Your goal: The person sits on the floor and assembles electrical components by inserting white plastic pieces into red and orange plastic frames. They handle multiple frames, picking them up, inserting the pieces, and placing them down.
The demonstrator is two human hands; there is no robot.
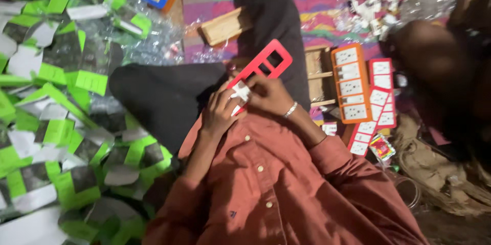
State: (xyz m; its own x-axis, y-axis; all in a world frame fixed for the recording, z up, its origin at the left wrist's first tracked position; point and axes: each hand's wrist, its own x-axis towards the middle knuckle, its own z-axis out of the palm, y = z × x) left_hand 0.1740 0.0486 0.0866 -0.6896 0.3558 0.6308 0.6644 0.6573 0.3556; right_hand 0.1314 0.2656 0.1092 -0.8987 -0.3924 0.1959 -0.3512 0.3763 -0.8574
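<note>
I sit with my legs in black trousers stretched out and a rust-red shirt filling the bottom of the view. My right hand (268, 94), with a silver bracelet at the wrist, grips the near end of a red plastic frame (268, 61) with rectangular openings. The frame lies tilted over my lap. My left hand (220, 109) pinches a small white socket piece (240, 91) against the frame's near end. The two hands touch at the frame.
A heap of green, white and grey packaging cards (56, 102) covers the left. To the right lie an orange frame with white sockets (350, 84), red frames with sockets (381, 91) and wooden boxes (225, 25). A dark blurred shape (434, 56) fills the right side.
</note>
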